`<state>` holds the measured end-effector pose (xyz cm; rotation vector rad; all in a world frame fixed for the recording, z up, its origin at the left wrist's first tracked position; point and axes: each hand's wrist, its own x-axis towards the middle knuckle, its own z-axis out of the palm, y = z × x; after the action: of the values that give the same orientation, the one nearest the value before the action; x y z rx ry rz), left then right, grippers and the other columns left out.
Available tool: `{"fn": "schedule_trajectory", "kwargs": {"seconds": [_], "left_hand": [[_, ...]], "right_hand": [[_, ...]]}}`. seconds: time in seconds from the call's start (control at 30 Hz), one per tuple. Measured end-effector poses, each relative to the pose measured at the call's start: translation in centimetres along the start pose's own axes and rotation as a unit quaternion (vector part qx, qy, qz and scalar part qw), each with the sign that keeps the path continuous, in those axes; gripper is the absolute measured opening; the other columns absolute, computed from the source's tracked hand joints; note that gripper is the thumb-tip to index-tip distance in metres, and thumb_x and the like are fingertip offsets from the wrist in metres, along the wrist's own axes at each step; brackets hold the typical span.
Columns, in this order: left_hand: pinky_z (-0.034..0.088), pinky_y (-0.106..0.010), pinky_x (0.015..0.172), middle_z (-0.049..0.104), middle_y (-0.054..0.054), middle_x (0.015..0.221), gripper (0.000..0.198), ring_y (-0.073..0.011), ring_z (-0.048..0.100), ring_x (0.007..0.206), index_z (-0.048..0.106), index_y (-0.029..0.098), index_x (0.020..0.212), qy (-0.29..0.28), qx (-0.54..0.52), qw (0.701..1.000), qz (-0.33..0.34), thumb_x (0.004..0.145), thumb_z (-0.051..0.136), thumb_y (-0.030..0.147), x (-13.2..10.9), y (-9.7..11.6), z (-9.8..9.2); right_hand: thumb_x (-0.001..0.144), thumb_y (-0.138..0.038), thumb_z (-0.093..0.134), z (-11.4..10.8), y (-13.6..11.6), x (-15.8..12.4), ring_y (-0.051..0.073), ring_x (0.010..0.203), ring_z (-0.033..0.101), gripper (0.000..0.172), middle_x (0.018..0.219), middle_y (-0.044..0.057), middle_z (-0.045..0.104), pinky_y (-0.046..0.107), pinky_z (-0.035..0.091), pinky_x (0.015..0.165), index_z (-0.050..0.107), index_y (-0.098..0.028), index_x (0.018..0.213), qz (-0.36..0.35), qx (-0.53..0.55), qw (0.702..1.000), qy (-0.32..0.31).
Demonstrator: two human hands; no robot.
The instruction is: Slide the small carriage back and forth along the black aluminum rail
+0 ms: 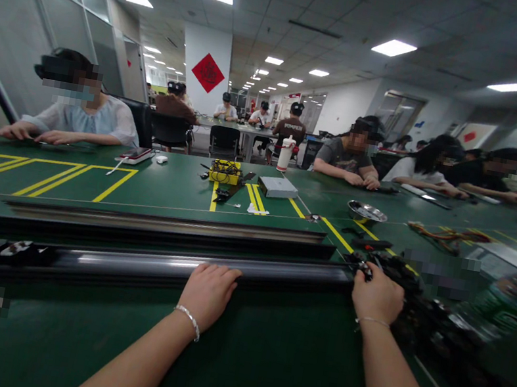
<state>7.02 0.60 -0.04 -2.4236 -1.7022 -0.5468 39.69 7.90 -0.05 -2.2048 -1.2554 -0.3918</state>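
Observation:
A long, glossy black metal profile (140, 264) lies across the bench in front of me. My left hand (210, 292) grips it near the middle, with the fingers curled over its top and their tips hidden behind it. At the profile's right end, my right hand (376, 296) is closed in a pinch beside a cluster of small dark parts (396, 266). What it pinches is too small and blurred to name. Parallel to the profile, just behind it, lie more long dark strips (167, 225), one with a pale face.
The green table (270, 356) has yellow tape lines. Farther back are a yellow box with black cables (225, 172), a grey metal case (278, 188), a metal bowl (366, 212) and a white tumbler (286, 154). A bottle (510, 298) lies right. Several people sit opposite.

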Motion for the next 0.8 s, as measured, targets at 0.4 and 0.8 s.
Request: {"fn": "schedule_trajectory", "kwargs": {"seconds": [0.4,0.8], "left_hand": [[0.034,-0.034,0.079,0.064,-0.001,0.093,0.023,-0.0172,0.055,0.088,0.054,0.026,0.102,-0.005,-0.001,1.0,-0.012,0.084,0.039,0.026,0.11,0.27,-0.26],[0.035,-0.034,0.079,0.064,-0.002,0.093,0.023,-0.0171,0.055,0.088,0.055,0.026,0.1,-0.007,0.001,1.0,-0.012,0.084,0.039,0.025,0.11,0.27,-0.27]], "right_hand": [[0.075,-0.032,0.044,-0.16,-0.2,0.01,0.024,0.083,0.054,0.036,0.097,0.01,0.061,0.033,0.038,0.066,0.058,-0.02,0.107,0.013,-0.003,1.0,-0.009],[0.077,-0.031,0.044,-0.18,-0.34,-0.1,0.024,0.082,0.056,0.035,0.099,0.01,0.06,0.033,0.039,0.064,0.057,-0.02,0.108,0.024,0.012,1.0,-0.007]]}}
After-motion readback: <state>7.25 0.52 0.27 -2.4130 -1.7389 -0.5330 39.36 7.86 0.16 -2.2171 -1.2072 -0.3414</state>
